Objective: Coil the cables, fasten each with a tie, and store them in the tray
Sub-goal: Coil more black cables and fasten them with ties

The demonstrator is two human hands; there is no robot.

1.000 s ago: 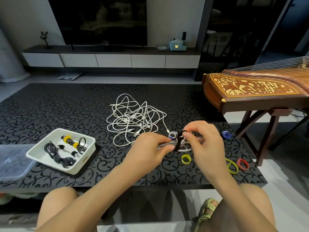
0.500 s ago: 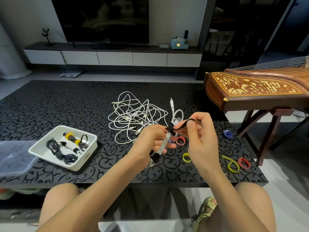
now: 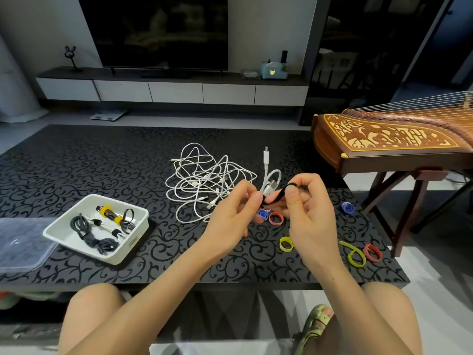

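Both hands work right of the tray (image 3: 129,243): left hand (image 3: 227,219) pinches the folded white cable (image 3: 270,187) so the coil holds, right hand (image 3: 309,216) pinches the black tie (image 3: 276,196) taut, probably to wrap it. Tangled cables (image 3: 202,180) sit between them and the tray.

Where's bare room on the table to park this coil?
Widest bare patch: the table behind the tray, left of the white cable tangle. A smaller strip lies along the near edge, just right of the tray. Crowded: right of the tangle, where loose ties lie scattered. The lid fills the near-left corner.
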